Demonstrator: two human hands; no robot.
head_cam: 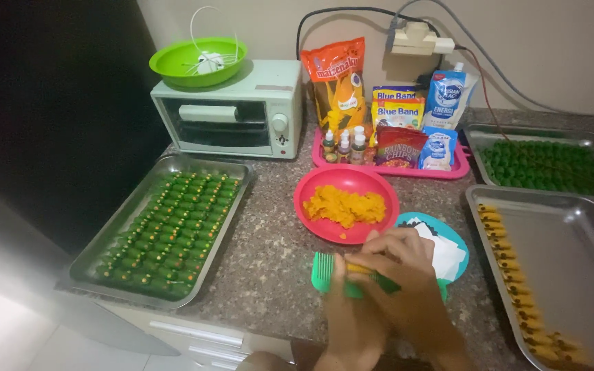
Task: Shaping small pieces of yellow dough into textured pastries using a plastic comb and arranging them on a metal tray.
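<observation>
Orange dough (360, 268) lies pressed on a green comb (330, 273) beneath the right hand (400, 264) fingers, curled over it. Left hand (346, 306) fingers grasp the comb's near edge. Beyond the fingertips sits a pink plate (311, 189) of orange dough.

I see green comb (324, 271) under my hands, orange-yellow dough (344, 205) on pink plate (311, 213). Left steel tray (84, 264): green pieces with red dots (173, 227). Right tray (572, 240): yellow-orange row (510, 275). Pale mint oven (232, 106), lime bowl (173, 65), speckled grey-brown counter (262, 254).
</observation>
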